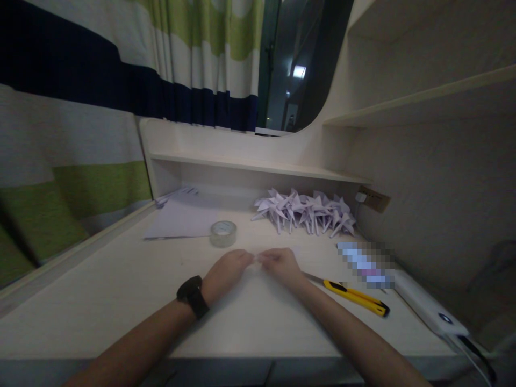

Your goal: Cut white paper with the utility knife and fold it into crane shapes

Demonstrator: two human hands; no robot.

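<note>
Two bare forearms, no sleeves in view. Black wristwatch (pixel 193 295) with a broad dark band strapped round the left wrist, just behind the left hand (pixel 226 272). Right hand (pixel 281 265) and wrist bare, no ring or band visible.

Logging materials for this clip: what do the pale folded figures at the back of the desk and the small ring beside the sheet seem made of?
Pale lilac folded cranes: thin matte paper, judging by crisp creases. Small translucent ring: likely clear glossy plastic tape, see-through.
</note>
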